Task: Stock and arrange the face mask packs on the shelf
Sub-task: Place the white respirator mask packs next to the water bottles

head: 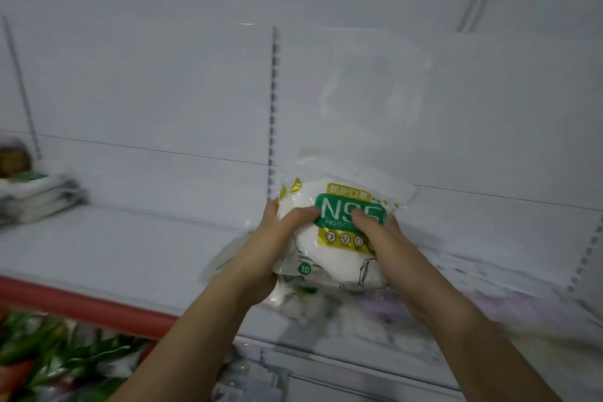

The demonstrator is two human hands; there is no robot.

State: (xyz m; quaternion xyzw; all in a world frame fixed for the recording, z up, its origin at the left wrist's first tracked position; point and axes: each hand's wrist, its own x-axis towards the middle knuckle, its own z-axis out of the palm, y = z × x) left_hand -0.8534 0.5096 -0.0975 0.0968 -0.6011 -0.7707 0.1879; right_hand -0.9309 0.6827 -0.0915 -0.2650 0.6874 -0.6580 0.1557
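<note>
- Both forearms reach up from six o'clock toward centre frame.
- Left hand (pixel 277 238) and right hand (pixel 381 235) clamp the face mask packs (pixel 339 238) from either side, thumbs on the label.
- Packs sit just above the shelf (pixel 130 254), long axis nine-to-three; neither hand is nearer.
- Another stack (pixel 39 196) lies at nine o'clock.

The pack (pixel 339 232) was glossy clear plastic film, crinkled, over white matt cloth masks; the shelf (pixel 114 248) looked like smooth white painted metal, its edge strip (pixel 81 303) at 8 o'clock red plastic
</note>
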